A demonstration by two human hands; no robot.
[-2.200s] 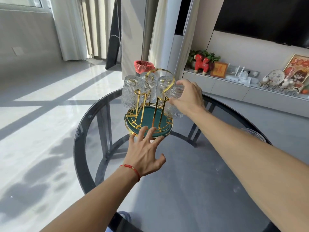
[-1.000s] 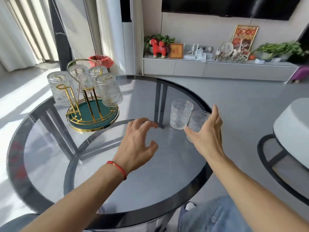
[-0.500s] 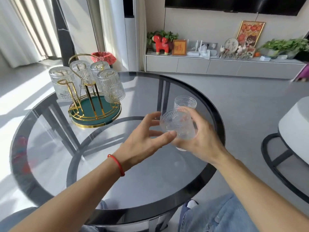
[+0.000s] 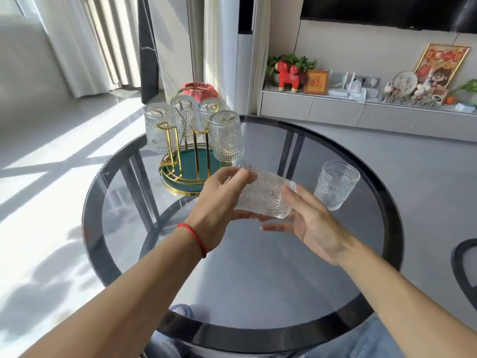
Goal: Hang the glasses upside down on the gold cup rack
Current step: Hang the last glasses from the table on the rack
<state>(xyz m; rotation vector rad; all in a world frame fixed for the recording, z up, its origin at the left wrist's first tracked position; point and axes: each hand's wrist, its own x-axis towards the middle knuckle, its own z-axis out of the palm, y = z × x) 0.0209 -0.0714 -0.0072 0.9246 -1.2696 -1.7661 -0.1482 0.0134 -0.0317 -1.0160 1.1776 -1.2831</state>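
rack (image 4: 192, 166) far-left on table (image 4: 258, 280) | upright glass (image 4: 336, 186) right

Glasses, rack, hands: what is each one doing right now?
Held glass: tipped on its side, off the table, between both hands.
Left hand: gripping the held glass.
Right hand: open, fingers against the glass.
Spare glass: upright on the table.
Gold cup rack: standing, four glasses hanging upside down.

Open glass table (image 4: 258, 275) lies bare near the body. Ahead left, the rack (image 4: 192, 161) carries four hanging glasses; one upright glass (image 4: 335, 188) stands far right.
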